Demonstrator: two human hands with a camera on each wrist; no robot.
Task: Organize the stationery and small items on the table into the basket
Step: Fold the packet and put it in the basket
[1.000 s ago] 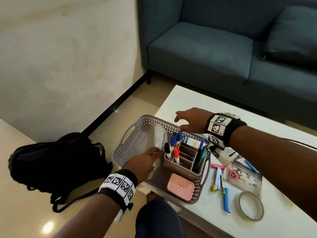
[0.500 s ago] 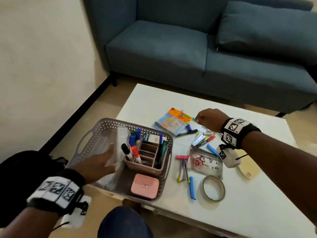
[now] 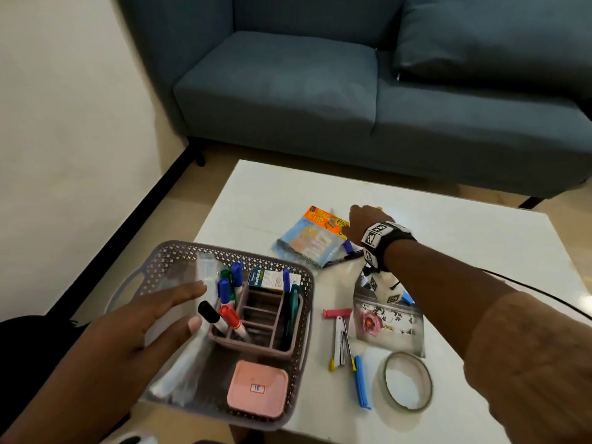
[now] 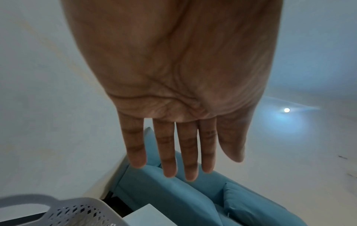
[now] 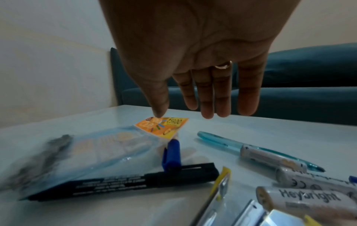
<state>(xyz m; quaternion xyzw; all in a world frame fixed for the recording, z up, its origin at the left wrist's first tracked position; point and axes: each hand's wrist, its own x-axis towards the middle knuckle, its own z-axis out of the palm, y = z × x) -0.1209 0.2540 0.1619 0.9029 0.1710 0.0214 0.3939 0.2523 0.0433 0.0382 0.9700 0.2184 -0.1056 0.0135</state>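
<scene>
A grey perforated basket point(image 3: 179, 251) sits at the table's near left corner. It holds a pen organizer point(image 3: 262, 318) with markers, a pink box point(image 3: 256, 390) and a clear plastic packet point(image 3: 205, 274). My left hand point(image 3: 153, 318) hovers over the basket with straight fingers point(image 4: 173, 152), holding nothing. My right hand point(image 3: 365, 219) reaches over an orange-and-blue clip packet point(image 3: 310, 241). Its fingers point(image 5: 206, 99) are straight, and the thumb tip is at the packet's orange header point(image 5: 164, 125); I cannot tell if it touches. A black marker point(image 5: 135, 178) lies against the packet.
Loose on the white table point(image 3: 480, 251) lie a teal pen point(image 5: 251, 151), batteries point(image 5: 309, 198), a floral zip pouch point(image 3: 387, 318), a stapler point(image 3: 341, 341), a blue clip point(image 3: 362, 386) and a tape ring point(image 3: 408, 386). A blue sofa point(image 3: 320, 91) stands behind.
My left hand has let go of the clear packet and lifted with straight fingers. My right hand has moved from the basket's far rim to the clip packet and opened out.
</scene>
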